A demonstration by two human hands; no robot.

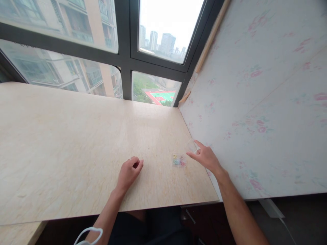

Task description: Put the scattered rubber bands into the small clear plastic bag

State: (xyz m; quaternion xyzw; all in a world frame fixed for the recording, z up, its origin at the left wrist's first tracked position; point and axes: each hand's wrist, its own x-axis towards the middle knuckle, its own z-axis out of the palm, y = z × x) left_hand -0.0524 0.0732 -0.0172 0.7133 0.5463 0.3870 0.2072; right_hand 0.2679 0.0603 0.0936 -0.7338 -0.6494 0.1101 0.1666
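Observation:
A small clear compartment box (179, 164) lies on the stone-patterned sill, with little yellow, green and pink pieces in its compartments; their kind is too small to tell. Just right of it, my right hand (206, 157) grips a thin transparent lid (191, 146) between thumb and fingers, held up near the wall and apart from the box. My left hand (129, 173) rests on the sill to the left of the box, its fingers curled in toward the thumb. Nothing shows in that curl.
The pale marbled sill (76, 146) stretches far to the left. Dark window frames (125, 58) rise behind it, and a flower-papered wall (268, 102) closes the right side. A white loop (89, 231) hangs by my left forearm. The sill's front edge lies above my lap.

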